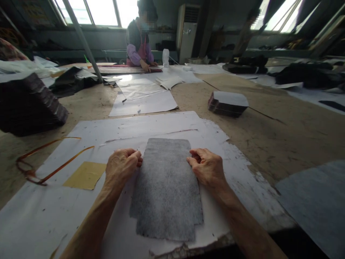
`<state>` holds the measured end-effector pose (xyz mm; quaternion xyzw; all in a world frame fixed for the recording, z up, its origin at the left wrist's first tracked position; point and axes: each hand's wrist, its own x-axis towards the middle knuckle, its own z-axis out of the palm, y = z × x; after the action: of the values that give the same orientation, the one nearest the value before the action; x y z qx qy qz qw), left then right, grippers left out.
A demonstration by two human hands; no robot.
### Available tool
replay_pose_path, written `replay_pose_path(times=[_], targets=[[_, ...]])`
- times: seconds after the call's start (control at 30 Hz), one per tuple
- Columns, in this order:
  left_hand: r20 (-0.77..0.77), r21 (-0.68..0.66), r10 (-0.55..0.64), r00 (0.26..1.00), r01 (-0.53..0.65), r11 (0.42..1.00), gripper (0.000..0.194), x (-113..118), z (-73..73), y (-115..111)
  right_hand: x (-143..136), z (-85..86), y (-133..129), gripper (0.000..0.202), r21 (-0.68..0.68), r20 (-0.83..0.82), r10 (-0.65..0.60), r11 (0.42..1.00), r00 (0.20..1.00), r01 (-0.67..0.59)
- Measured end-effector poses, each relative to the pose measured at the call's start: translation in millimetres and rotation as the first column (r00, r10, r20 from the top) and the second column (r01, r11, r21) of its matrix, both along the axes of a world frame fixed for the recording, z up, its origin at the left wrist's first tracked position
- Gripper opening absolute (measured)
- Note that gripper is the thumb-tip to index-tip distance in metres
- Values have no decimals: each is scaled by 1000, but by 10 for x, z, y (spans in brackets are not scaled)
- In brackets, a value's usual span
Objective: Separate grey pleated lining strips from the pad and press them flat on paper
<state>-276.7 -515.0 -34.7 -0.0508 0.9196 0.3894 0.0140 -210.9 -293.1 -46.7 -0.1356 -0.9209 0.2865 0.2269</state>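
Observation:
A grey, felt-like fabric piece (168, 187) with notched lower corners lies on white paper right in front of me. At its upper left edge is my left hand (122, 163), fingers curled closed on the border; the fingertips are partly hidden. My right hand (207, 165) pinches the opposite edge between thumb and fingers, at about the same height. The sheet looks flat between the two hands. Beside my left forearm is a yellowish square of paper (85, 175), with a pair of brown-framed glasses (32, 174) farther left.
Dark stacked pieces (32, 104) stand at the left, and a smaller stack of cut pieces (228, 104) sits back right. White sheets (145, 102) cover the table's middle. Across it, a person (140, 46) works by a clear bottle (165, 58). Grey material (318, 201) lies at right.

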Motion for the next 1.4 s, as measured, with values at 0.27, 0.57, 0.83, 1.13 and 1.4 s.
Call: replay_pose_path(times=[0.27,0.57,0.83,1.13,1.4], targets=[[-250,-187,-218,943,174,967,29,130,113,60,69,81,42,10,51,-11,-4,999,1000,5],[-146,-283,-472,869,420,862,26,62,18,124,107,142,19,15,63,159,103,991,982,-114],[-18,-273,-352,936,334,902,19,38,58,138,95,213,7,18,-54,381,-28,997,924,53],[36,-221,-310,950,310,925,22,-3,67,110,85,210,12,20,-55,406,-22,997,914,49],[104,-164,-323,941,337,927,24,-29,77,32,90,271,12,26,-22,443,-37,998,896,53]])
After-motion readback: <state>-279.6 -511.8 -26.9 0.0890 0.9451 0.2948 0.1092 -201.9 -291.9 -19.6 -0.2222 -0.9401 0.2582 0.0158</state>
